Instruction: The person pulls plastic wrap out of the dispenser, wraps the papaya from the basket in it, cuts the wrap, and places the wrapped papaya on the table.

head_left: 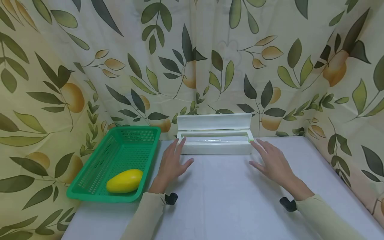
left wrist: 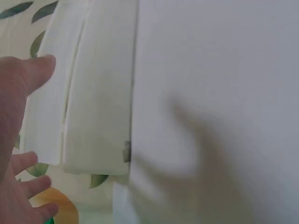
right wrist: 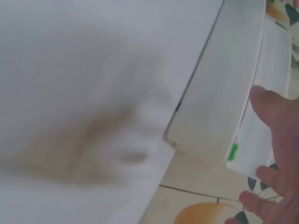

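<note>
A long white cling film dispenser (head_left: pixel 217 149) stands at the back of the table, its lid (head_left: pixel 214 122) raised. Inside lies a pale roll with a glossy film surface (head_left: pixel 216 139). My left hand (head_left: pixel 171 160) is at the dispenser's left end, fingers spread and holding nothing. At the opposite end, my right hand (head_left: pixel 273 163) has its fingers extended close by a small green piece (right wrist: pixel 233 151) on the dispenser. Both thumbs overlap the dispenser in the wrist views, which show its white body (left wrist: pixel 100 93) from close up.
On the left sits a green plastic basket (head_left: pixel 112 199) with a yellow mango (head_left: pixel 124 181) in it. A white cloth (head_left: pixel 216 196) covers the table. Behind and along the sides hangs a curtain (head_left: pixel 222 43) printed with leaves and fruit.
</note>
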The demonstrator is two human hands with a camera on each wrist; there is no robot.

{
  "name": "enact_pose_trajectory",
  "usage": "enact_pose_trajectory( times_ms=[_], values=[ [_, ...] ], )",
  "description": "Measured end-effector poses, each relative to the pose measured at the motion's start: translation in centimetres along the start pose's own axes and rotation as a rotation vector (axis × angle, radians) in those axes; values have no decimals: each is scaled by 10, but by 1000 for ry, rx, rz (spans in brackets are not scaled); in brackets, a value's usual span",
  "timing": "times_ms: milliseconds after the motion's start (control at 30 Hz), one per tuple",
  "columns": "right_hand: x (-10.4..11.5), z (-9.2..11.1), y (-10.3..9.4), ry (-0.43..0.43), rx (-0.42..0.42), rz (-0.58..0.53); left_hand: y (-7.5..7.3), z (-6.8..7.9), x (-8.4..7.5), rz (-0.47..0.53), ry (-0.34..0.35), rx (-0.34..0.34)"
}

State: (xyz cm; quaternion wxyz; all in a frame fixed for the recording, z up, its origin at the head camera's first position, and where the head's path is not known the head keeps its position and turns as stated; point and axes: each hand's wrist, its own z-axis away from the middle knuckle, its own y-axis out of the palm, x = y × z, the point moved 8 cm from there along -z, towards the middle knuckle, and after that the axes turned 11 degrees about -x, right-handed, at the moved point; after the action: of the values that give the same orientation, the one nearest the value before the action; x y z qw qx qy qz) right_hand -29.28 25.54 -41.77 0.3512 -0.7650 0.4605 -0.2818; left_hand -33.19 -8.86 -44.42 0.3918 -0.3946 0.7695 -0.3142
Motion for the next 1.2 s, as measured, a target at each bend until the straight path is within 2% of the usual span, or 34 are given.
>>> enact_pose_trajectory(
  times_ms=[67,133,333,567,767,1067,1200],
  values=[
    [-5,-11,-1,-35,-32,-27,0,-11,2,33,-12,-18],
    [-10,-21,0,-43,-27,-47,-1,-22,5,54,-23,-29],
    [-24,-45,14,0,73,-64,4,-49,17,48,-28,10],
    [-31,-63,33,49,179,-69,11,-72,33,-28,-41,82],
    [-28,-69,37,33,193,-77,15,-86,30,-84,28,95],
    [-27,-72,40,16,178,-78,22,-97,27,-154,21,165],
    [-29,-74,40,8,168,-58,24,-102,26,-164,38,155]
  ],
)
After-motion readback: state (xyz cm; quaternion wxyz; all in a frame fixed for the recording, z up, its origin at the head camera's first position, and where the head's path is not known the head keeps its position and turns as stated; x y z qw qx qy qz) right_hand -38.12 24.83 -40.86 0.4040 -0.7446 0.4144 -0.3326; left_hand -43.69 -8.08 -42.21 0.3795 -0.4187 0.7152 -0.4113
